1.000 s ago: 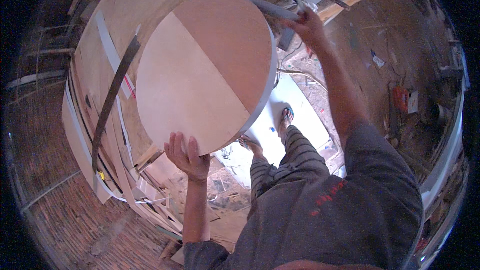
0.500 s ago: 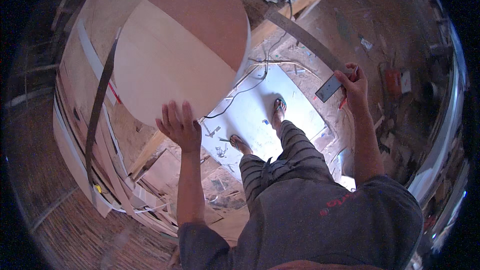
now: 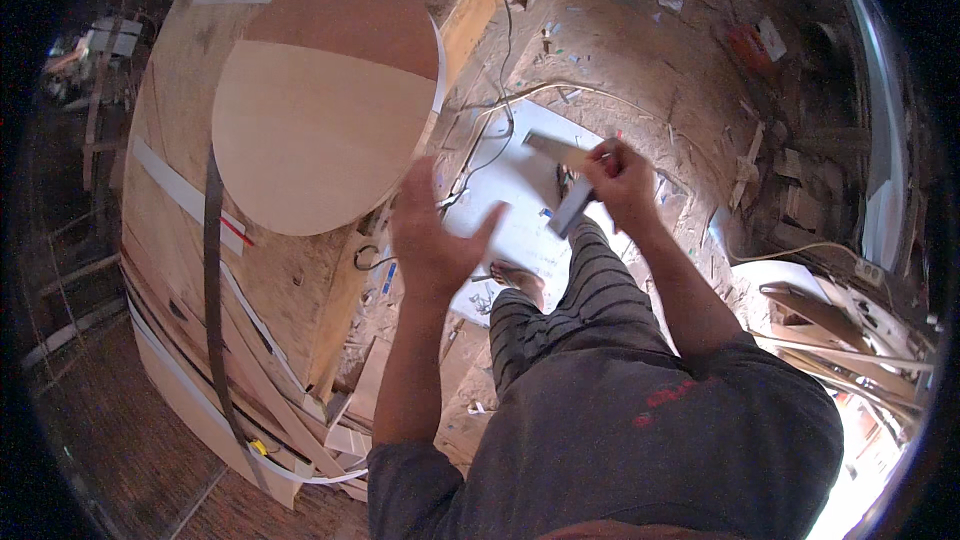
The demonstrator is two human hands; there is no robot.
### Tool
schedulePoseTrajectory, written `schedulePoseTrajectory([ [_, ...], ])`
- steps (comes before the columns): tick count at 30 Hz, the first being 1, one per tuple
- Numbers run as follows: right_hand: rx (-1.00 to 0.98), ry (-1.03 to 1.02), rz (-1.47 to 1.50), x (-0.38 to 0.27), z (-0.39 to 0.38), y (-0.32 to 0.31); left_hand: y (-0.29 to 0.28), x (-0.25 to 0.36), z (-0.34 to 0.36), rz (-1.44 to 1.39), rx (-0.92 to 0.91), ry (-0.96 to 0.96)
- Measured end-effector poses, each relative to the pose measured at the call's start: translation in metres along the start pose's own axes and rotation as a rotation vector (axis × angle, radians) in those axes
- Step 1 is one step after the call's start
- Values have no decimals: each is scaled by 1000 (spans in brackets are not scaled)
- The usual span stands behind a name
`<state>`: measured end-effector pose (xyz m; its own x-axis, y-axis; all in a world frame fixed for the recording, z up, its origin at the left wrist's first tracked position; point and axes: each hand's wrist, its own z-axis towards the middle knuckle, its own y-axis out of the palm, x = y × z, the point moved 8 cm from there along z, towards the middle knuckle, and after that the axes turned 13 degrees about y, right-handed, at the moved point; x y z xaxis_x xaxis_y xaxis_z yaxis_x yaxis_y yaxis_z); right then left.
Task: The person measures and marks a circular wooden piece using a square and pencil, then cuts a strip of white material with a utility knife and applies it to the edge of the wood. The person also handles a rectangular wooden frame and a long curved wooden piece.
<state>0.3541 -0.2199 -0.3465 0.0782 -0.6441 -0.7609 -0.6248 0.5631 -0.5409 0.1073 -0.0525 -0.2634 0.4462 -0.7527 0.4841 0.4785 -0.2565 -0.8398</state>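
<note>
My right hand (image 3: pixel 628 190) is closed around an L-shaped tool that looks like a try square (image 3: pixel 573 208), held over the pale sheet on the floor. One arm of it points left, the other down toward my legs. My left hand (image 3: pixel 428 240) is raised with fingers and thumb apart, holding nothing. It is close to the lower right edge of a round board (image 3: pixel 310 135) lying on the wooden workbench (image 3: pixel 285 290). Most of the board's face is pale; its far part is reddish brown.
A dark strip (image 3: pixel 213 280) and a white strip (image 3: pixel 175 180) lie on the bench left of the board. Long wooden strips (image 3: pixel 255 370) line its near left side. A black cable (image 3: pixel 508 60) hangs by the bench. The white sheet (image 3: pixel 520 220) lies under my feet amid scraps.
My left hand has come away from the round board's edge, moving right. My right hand has brought the try square lower and to the left, turning it. The view has shifted.
</note>
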Motion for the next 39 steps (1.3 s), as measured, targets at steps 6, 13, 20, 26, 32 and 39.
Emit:
schedulePoseTrajectory([
  [6, -340, 196, 195, -40, -33, 87, 54, 30, -9, -55, -513, 51],
  [13, -497, -5, 426, -77, 50, 87, -26, -6, 40, -129, -281, -31],
  [20, -452, -907, 129, -142, 124, 153, -39, -56, 19, -358, -245, -317],
  [26, -497, -1151, 185, -170, 159, 187, -68, -77, 21, -396, -10, -295],
  [32, -548, -1137, 308, -175, 178, 203, -110, -123, 9, -409, 407, -75],
  [39, -628, -1118, 302, -177, 185, 216, -79, -113, 46, -190, 583, -148],
])
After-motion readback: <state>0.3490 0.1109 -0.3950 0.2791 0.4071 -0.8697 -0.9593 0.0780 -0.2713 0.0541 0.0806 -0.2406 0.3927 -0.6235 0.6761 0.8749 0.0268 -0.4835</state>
